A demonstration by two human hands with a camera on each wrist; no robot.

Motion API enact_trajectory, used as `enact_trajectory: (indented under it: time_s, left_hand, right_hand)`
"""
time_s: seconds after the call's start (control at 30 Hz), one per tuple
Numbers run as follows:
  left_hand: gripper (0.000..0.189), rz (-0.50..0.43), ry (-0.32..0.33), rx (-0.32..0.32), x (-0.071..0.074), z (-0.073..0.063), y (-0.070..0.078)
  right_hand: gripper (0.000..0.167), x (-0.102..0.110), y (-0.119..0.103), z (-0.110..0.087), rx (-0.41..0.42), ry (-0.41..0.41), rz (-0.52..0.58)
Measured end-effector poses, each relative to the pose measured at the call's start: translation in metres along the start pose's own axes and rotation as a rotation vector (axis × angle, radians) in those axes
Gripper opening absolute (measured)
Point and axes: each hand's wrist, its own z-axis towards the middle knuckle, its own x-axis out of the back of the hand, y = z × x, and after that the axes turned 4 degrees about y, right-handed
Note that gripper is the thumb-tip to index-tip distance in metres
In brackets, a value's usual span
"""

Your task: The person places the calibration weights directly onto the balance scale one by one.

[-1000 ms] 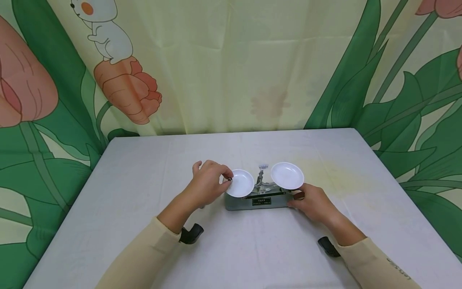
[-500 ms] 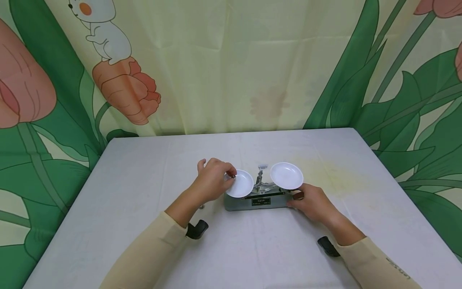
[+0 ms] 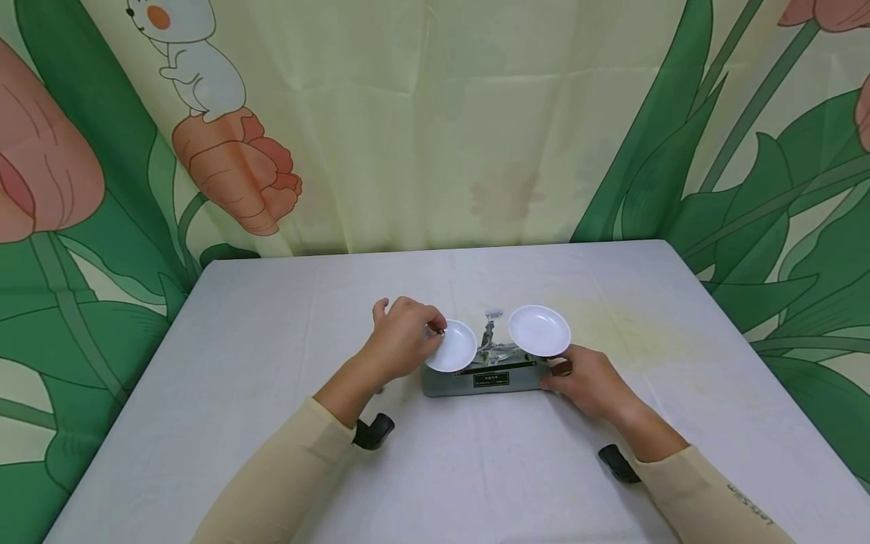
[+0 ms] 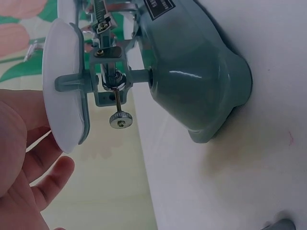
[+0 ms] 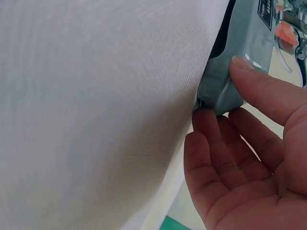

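A grey-green balance scale [image 3: 448, 384] with two white pans stands mid-table. Over the edge of the left pan [image 3: 458, 349], my left hand [image 3: 402, 338] pinches a small dark shiny piece [image 3: 440, 332] between thumb and forefinger; its kind is too small to tell. The left wrist view shows that hand behind the tilted pan [image 4: 62, 110], its other fingers spread below, and the piece hidden. My right hand [image 3: 593, 381] grips the right end of the base, thumb on the near side and fingertips at the end [image 5: 218, 96]. The right pan [image 3: 540, 330] sits higher, above that hand.
A small dark object lies on the white-covered table [image 3: 489, 468] beside my left wrist, mostly behind it. A knurled adjusting knob [image 4: 121, 120] sticks out from the beam's left end. A printed curtain [image 3: 435, 136] hangs behind the table's far edge.
My left hand has moved a little right and further over the left pan with the small dark piece. The right hand and the balance scale stay in place.
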Motion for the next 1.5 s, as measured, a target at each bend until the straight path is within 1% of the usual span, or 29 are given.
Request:
enact_trajectory:
  time_s: [0.23,0.53,0.73,0.97,1.1,1.23,1.5]
  left_hand:
    - [0.008,0.013,0.000,0.018,0.002,0.000,0.000]
    - [0.016,-0.032,0.003,0.049,0.008,-0.003,-0.001]
    - [0.020,-0.057,0.003,0.032,0.015,-0.007,-0.010]
    - [0.024,-0.113,-0.002,0.006,0.023,-0.017,-0.025]
    - [0.025,-0.138,-0.032,0.040,0.026,-0.023,-0.032]
    - [0.025,-0.143,-0.053,0.083,0.026,-0.029,-0.041]
    - [0.029,-0.159,-0.061,0.160,0.017,-0.048,-0.062]
  right_hand:
    - [0.052,0.000,-0.001,0.001,0.002,-0.001,0.002]
    - [0.053,0.000,-0.001,0.000,-0.003,-0.004,-0.004]
    - [0.053,-0.001,0.000,-0.001,-0.008,-0.005,-0.002]
    - [0.053,0.000,-0.001,-0.001,-0.011,-0.001,-0.001]
    - [0.053,0.000,-0.002,-0.001,-0.009,0.002,-0.012]
    - [0.054,0.000,-0.003,-0.001,-0.014,-0.004,-0.019]
    - [0.053,0.000,-0.001,-0.001,-0.013,-0.009,-0.013]
